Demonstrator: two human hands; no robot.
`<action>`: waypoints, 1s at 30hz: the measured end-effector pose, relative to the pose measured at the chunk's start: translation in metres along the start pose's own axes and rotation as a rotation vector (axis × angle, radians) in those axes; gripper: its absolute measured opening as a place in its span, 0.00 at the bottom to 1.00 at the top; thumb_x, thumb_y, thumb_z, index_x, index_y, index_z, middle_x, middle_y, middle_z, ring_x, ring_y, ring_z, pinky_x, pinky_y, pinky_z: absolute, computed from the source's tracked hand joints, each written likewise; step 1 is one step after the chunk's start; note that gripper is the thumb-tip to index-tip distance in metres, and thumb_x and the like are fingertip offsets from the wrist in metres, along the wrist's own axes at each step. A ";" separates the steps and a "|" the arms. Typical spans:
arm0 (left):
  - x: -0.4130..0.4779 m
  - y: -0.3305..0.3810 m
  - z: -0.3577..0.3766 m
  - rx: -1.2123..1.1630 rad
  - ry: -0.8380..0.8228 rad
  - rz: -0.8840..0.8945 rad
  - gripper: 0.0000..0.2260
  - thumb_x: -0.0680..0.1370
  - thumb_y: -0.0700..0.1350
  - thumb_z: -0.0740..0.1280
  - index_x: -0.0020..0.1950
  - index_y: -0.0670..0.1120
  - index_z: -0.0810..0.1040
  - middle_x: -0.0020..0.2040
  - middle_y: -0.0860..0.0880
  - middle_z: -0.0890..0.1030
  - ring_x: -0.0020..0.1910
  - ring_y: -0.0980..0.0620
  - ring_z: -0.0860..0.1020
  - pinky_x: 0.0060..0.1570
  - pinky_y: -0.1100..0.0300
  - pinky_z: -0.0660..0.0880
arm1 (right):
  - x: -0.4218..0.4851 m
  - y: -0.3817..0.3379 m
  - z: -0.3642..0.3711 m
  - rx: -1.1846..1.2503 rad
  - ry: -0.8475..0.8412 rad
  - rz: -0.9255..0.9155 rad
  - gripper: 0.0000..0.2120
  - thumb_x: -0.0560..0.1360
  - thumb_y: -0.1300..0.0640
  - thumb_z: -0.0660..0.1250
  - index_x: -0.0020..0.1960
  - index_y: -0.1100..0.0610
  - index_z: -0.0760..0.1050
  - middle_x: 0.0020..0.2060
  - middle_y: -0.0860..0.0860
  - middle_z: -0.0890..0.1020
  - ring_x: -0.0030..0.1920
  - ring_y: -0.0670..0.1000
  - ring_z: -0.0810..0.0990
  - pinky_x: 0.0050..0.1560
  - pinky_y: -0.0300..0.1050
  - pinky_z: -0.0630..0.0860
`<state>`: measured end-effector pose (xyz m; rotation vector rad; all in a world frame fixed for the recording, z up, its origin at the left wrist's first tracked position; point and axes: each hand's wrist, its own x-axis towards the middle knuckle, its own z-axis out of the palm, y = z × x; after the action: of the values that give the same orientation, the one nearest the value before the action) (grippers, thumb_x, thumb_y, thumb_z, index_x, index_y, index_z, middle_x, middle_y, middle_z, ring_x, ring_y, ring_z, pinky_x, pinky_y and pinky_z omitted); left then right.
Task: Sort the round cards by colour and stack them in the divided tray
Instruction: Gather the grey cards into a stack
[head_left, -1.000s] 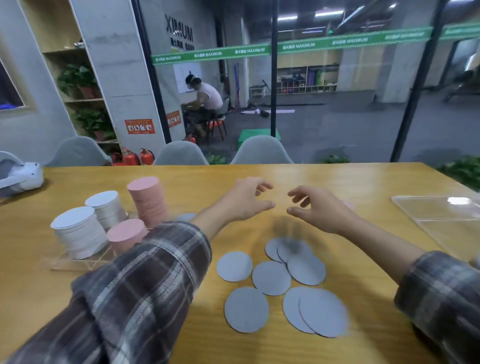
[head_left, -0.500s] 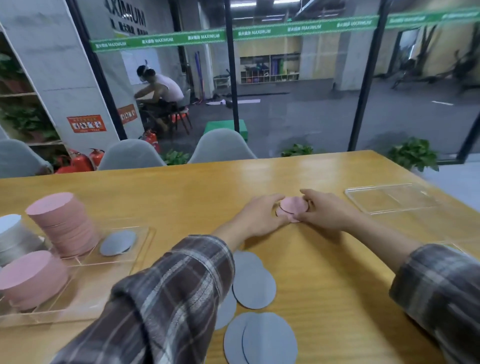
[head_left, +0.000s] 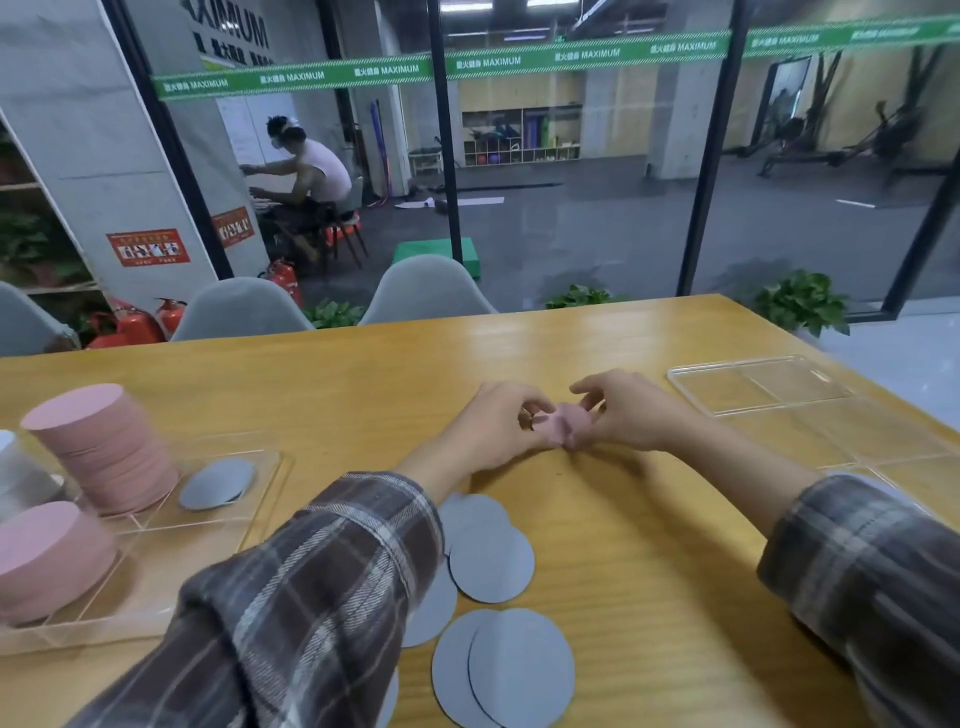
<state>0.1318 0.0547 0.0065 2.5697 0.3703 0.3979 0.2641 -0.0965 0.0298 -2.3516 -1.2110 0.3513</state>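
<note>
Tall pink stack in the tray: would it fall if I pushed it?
Probably. The tall pink stack is many loose thin cards and looks slanted, so a push near its top would likely slide them apart. Being thin, each card is probably light.

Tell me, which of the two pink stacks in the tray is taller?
The far pink stack, beside the lone grey card; the near pink stack stands much lower.

Viewpoint: the scene is being seen from head height, wide-angle.
Facing: the lens is being aimed forward and down over the table (head_left: 363, 374), the glass wall (head_left: 571, 208) filling the upper frame.
Nearness: the left hand (head_left: 488, 431) and right hand (head_left: 634, 415) are being framed close, mid-frame.
</note>
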 end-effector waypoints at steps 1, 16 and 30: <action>-0.002 0.001 -0.001 -0.021 -0.002 -0.010 0.20 0.73 0.50 0.80 0.63 0.47 0.84 0.53 0.49 0.85 0.53 0.52 0.82 0.55 0.63 0.77 | -0.001 -0.002 0.001 0.029 -0.007 0.018 0.40 0.67 0.51 0.82 0.74 0.58 0.71 0.57 0.51 0.82 0.54 0.51 0.79 0.50 0.40 0.71; -0.059 0.007 -0.026 -0.186 0.217 -0.072 0.10 0.76 0.42 0.76 0.56 0.50 0.86 0.46 0.51 0.86 0.41 0.52 0.84 0.45 0.62 0.80 | -0.039 -0.024 0.023 0.349 0.150 -0.152 0.12 0.73 0.62 0.76 0.53 0.51 0.83 0.42 0.50 0.86 0.42 0.51 0.84 0.47 0.50 0.82; -0.141 -0.009 -0.038 -0.342 0.495 -0.067 0.05 0.77 0.40 0.77 0.51 0.46 0.90 0.40 0.55 0.88 0.40 0.60 0.85 0.43 0.67 0.79 | -0.078 -0.063 0.071 0.353 0.349 -0.341 0.06 0.78 0.59 0.72 0.53 0.53 0.86 0.43 0.44 0.87 0.45 0.43 0.82 0.50 0.38 0.77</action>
<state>-0.0129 0.0322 0.0039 2.0995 0.5085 0.9863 0.1447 -0.1082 0.0018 -1.7774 -1.2313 0.0302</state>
